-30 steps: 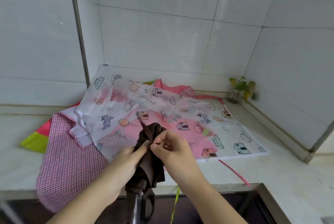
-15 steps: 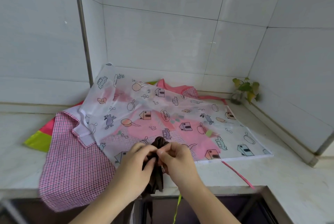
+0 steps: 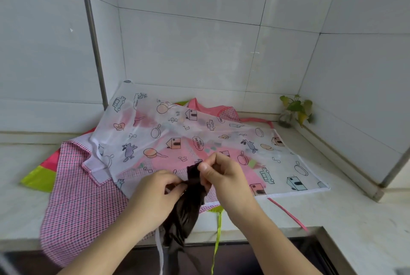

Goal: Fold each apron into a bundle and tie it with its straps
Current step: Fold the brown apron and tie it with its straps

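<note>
Hands (image 3: pixel 190 186) nearer printed apron (image 3: pixel 199 141)

Both forearms bare, entering from bottom edge and converging toward frame centre. Left hand (image 3: pixel 155 195): back of hand up, fingers curled, thumb and fingertips pinching the dark brown bundled fabric (image 3: pixel 186 206) on its left side. Right hand (image 3: pixel 226 177): sits slightly higher, thumb and index pinching the top end of the same fabric, other fingers curled. Hands close together, nearly touching.
</note>
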### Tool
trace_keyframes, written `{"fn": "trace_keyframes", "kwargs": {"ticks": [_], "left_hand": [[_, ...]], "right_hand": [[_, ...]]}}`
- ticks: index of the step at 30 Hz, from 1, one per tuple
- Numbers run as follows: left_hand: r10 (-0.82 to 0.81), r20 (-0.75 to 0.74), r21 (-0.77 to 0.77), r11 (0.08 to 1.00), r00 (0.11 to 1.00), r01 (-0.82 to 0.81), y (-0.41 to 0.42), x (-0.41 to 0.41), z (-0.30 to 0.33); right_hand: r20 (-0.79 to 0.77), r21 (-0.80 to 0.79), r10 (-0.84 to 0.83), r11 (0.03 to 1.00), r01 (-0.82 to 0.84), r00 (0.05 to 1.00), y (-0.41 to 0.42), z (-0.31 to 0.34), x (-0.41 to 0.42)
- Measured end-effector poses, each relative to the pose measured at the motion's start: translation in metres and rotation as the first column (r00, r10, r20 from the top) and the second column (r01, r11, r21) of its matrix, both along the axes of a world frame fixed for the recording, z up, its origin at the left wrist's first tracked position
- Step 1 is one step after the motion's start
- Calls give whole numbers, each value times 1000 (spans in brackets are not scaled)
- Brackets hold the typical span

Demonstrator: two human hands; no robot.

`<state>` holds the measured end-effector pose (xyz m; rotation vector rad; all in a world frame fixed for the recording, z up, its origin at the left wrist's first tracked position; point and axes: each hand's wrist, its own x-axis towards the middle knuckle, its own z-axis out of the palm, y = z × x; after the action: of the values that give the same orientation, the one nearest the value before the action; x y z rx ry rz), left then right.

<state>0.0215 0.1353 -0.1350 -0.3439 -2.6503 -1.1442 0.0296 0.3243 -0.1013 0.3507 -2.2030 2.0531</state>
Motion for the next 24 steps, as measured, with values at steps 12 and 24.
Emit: {"fn": "trace_keyframes", "kwargs": {"ticks": [12,24], "left_hand": [[-124,-440,-191,981,889,43,15,16,-18],[-5,-48,-354,935,999,-12,6,6,-4]], "right_hand": [[236,-527,82,848,56,968,-21,-38,-20],[252,-381,-136,896,227,958,-1,-39,-12]]}}
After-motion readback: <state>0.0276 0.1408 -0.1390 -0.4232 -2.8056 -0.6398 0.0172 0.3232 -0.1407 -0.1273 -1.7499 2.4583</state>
